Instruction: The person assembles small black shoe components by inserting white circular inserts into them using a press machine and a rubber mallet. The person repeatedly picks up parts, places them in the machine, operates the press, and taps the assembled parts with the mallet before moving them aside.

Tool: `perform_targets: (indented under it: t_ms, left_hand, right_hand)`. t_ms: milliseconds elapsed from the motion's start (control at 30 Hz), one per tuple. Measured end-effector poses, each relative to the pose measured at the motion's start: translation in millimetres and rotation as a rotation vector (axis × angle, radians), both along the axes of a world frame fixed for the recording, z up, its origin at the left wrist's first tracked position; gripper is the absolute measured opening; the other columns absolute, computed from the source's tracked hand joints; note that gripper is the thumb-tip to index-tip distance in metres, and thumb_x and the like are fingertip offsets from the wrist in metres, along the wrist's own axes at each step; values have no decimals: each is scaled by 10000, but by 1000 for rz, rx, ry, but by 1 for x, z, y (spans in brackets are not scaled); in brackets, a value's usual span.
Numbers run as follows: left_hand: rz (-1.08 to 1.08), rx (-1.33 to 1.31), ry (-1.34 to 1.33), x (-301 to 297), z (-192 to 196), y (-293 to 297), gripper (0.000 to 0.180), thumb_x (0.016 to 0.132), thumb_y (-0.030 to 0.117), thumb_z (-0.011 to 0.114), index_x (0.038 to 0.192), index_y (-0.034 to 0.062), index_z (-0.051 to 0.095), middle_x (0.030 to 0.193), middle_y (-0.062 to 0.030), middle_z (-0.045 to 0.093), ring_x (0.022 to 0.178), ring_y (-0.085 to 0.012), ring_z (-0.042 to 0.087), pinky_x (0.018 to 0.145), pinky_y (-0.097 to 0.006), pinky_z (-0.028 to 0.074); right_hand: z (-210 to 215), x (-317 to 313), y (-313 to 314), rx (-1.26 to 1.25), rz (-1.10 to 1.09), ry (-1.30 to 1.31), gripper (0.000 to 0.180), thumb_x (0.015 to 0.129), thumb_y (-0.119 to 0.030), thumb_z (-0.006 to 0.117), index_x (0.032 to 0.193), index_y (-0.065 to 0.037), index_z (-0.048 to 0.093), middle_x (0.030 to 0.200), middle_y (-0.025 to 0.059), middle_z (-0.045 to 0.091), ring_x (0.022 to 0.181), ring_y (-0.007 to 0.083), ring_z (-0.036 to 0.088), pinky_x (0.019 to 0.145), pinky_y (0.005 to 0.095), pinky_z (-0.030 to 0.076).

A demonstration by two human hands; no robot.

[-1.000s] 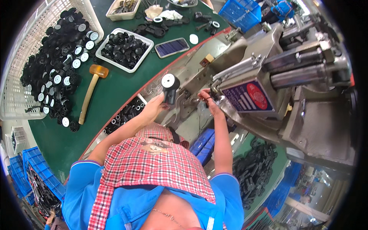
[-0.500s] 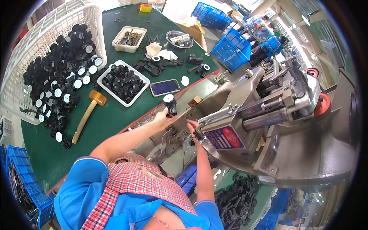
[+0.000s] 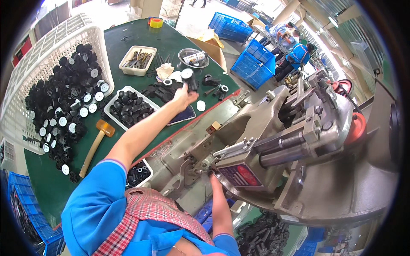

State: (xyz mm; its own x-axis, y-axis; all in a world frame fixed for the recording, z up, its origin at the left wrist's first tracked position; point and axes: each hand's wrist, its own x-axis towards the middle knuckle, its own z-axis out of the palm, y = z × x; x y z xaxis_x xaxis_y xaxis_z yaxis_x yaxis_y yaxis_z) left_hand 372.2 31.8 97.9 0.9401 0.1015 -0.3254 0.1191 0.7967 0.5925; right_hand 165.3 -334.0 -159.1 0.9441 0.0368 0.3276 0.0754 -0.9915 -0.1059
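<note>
Out over the green table, my left hand [image 3: 184,97] is closed around a black plastic caster [image 3: 188,77] with a round white face. It holds the caster above a group of similar black casters [image 3: 163,92] lying near the table's right side. Below the hand, a phone [image 3: 183,115] is partly covered by my wrist. My right hand [image 3: 214,178] is beside the grey metal press machine [image 3: 265,149], close to its lower front; the machine hides its fingers, so what they touch cannot be seen.
A white basket [image 3: 15,123] at left holds many black wheels. A white tray [image 3: 112,115] holds black caps. A mallet [image 3: 94,149], a tray of pliers [image 3: 149,50] and a metal bowl [image 3: 206,63] rest on the table. Blue crates [image 3: 252,64] and people stand beyond.
My left hand has carried the caster forward and away from the machine, over the table. My right hand has slipped further out of sight by the machine. The whole view has shifted slightly.
</note>
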Motion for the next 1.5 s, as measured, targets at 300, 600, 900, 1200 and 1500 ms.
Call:
perform_targets:
  t_ms: [300, 600, 900, 1200, 1500]
  left_hand:
    - [-214, 308, -166, -200, -29, 44, 400, 1061, 352, 360, 1177, -5, 499, 1060, -122, 606, 950, -221, 672, 832, -342, 564]
    - [-411, 304, -133, -274, -57, 9, 436, 1049, 398, 377, 1242, 29, 508, 1101, -107, 628, 994, -216, 657, 872, -368, 545]
    - [-315, -44, 155, -208, -64, -90, 475, 1051, 408, 354, 1258, -8, 452, 1201, -214, 541, 1102, -317, 579, 997, -467, 468]
    - [-223, -163, 206, -188, -74, -75, 494, 1056, 408, 311, 1178, -50, 446, 1055, -195, 574, 989, -306, 618, 966, -458, 514]
    - [-10, 285, -62, 45, -10, 0, 410, 1015, 409, 446, 992, 4, 510, 753, -108, 549, 667, -270, 598, 606, -419, 533]
  right_hand:
    - [10, -2, -15, 115, 54, 43, 443, 849, -327, 701, 1202, -71, 616, 1161, 109, 643, 1142, 253, 569, 1010, 421, 411]
    - [24, 12, -31, 1287, -62, 642, 309, 852, -277, 719, 1029, -31, 657, 889, 27, 659, 817, 130, 609, 737, 265, 467]
    - [132, 56, 81, 1321, 287, 821, 161, 856, -155, 743, 946, -25, 714, 849, 27, 696, 767, 107, 618, 717, 233, 480]
    - [133, 18, 59, 677, 219, 354, 442, 825, -243, 750, 1222, -89, 630, 1178, 122, 657, 1038, 248, 617, 915, 374, 478]
    - [58, -17, -6, -47, 78, 23, 482, 800, -262, 757, 1231, -96, 620, 1209, 149, 639, 1080, 305, 598, 946, 418, 460]
